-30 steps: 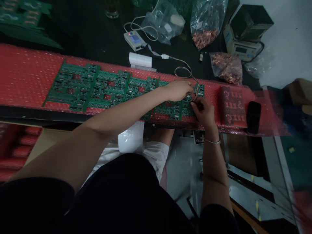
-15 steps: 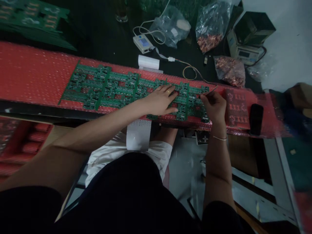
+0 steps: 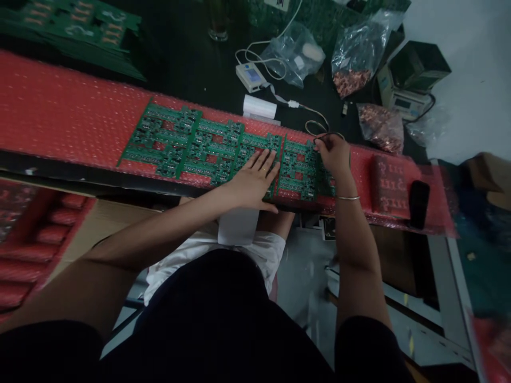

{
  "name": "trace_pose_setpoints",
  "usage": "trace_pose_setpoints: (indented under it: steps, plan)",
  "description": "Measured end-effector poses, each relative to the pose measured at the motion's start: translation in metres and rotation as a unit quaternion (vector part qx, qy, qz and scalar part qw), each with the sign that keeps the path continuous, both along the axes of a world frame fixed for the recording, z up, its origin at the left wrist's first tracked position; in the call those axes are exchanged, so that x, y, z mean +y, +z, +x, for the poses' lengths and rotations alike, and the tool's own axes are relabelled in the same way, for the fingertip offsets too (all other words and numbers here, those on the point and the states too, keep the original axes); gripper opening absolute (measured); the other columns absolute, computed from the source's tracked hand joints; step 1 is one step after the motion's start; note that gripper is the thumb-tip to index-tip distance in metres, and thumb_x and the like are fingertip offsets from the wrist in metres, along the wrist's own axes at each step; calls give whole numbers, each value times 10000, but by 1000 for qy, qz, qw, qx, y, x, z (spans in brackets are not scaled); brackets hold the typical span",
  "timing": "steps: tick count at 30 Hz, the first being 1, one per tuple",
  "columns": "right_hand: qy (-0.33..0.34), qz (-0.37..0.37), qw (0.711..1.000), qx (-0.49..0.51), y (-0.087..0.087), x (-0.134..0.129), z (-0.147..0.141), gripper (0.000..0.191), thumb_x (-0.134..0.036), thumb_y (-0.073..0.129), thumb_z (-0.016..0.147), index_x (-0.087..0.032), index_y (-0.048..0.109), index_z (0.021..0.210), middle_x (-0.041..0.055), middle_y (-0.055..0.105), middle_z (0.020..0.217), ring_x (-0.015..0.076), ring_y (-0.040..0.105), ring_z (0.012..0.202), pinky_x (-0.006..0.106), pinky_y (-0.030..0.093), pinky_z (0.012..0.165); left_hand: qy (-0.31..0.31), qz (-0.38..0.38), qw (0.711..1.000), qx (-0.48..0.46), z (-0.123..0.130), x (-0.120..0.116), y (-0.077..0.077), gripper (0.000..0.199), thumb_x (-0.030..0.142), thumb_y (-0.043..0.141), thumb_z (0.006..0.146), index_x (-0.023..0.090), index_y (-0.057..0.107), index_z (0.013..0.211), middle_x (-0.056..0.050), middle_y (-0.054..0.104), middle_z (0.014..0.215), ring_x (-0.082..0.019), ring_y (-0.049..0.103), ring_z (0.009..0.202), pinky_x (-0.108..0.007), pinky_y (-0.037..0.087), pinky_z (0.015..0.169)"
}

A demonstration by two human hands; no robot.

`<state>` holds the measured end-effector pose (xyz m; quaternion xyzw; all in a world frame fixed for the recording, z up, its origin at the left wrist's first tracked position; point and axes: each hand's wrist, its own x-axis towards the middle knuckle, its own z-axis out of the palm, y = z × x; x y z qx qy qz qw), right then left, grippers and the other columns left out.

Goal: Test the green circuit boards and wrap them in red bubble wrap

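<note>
A row of green circuit boards (image 3: 211,143) lies on red bubble wrap (image 3: 80,111) along the bench. My left hand (image 3: 255,181) rests flat over the boards right of the row's middle, fingers spread. At the right part of the row, my right hand (image 3: 334,154) is closed in a pinch on the end of a thin cable (image 3: 317,113). The cable's tip is hidden by the fingers, and I cannot tell whether it touches a board. The cable leads back through a white connector (image 3: 293,104) to a small white device with a screen (image 3: 250,77).
A white paper roll (image 3: 259,106) lies behind the boards. Bags of copper-coloured parts (image 3: 381,126) and a boxy instrument (image 3: 405,101) stand at back right. A dark phone (image 3: 419,205) and a wrapped board bundle (image 3: 389,183) lie at right. Stacked boards (image 3: 88,32) fill the back left.
The camera view has shifted, so the bench items appear further right. My right hand has moved left and back along the boards with the cable end; my left hand has slid left across them.
</note>
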<state>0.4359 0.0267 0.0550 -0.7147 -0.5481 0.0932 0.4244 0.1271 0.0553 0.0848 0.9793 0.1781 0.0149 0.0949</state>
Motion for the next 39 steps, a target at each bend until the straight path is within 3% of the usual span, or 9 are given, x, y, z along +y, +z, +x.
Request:
trace_pose_setpoints:
  steps: [3,8,10,12,15,17,21,29,39]
  plan:
    - [-10,-13,996,-90,1,4,-2,339,-558,629,936,-225,687,907,95,738,829,266,686,786,452,567,824,-3,4,1000,13,-7,8,-5,1270,756,738,775,35,190,1666,-267,116,1734,-433,99,1631,-529,75,1329]
    - [-4,-18,989,-145,1,6,1,354,-575,596,960,-236,676,900,107,726,849,271,656,813,463,543,873,-15,-20,999,-26,-14,15,-3,1209,726,715,816,60,181,1672,-255,120,1740,-419,99,1635,-539,111,1324]
    - [5,-29,987,-160,1,6,3,324,-544,613,959,-234,676,889,110,725,865,276,653,824,474,537,879,-2,-37,997,-71,-26,14,3,1015,655,656,905,70,284,1646,-252,211,1726,-407,190,1621,-549,190,1308]
    - [12,-37,985,-171,3,5,5,284,-500,638,954,-228,681,885,111,727,885,279,653,851,480,530,890,24,-55,989,-134,-42,9,8,706,522,580,995,122,462,1565,-217,409,1653,-370,370,1551,-539,318,1260]
    - [10,-45,984,-173,7,3,2,216,-432,654,961,-222,690,928,98,735,927,267,653,905,461,515,913,72,-85,968,-225,-71,-4,9,357,347,500,1040,234,701,1312,-132,684,1353,-288,621,1294,-476,497,1121]
    - [-7,-65,982,-176,10,2,-3,156,-355,649,973,-207,698,987,104,746,977,251,655,928,429,502,908,99,-107,957,-249,-90,-16,3,310,305,478,1043,267,760,1166,-101,729,1180,-240,682,1135,-416,565,1017]
    - [-54,-109,970,-211,16,0,-12,129,-199,652,962,-146,724,1054,178,759,1047,236,668,951,380,478,871,110,-130,958,-231,-119,-36,-23,271,314,507,1039,265,774,1038,-87,727,1090,-200,696,1021,-345,600,892]
    - [-88,-113,959,-245,12,2,-11,116,-163,689,908,-131,746,1004,171,758,959,225,652,838,374,464,800,178,-118,950,-229,-128,-38,-72,224,362,594,1009,234,771,1059,-118,707,1108,-233,651,1080,-427,560,957]
    - [-63,-71,971,-220,11,-3,-12,133,-193,665,903,-138,747,992,159,761,921,226,654,802,360,477,764,158,-100,948,-258,-128,-37,-86,198,281,571,1021,261,764,982,-80,735,1013,-202,665,1015,-395,564,910]
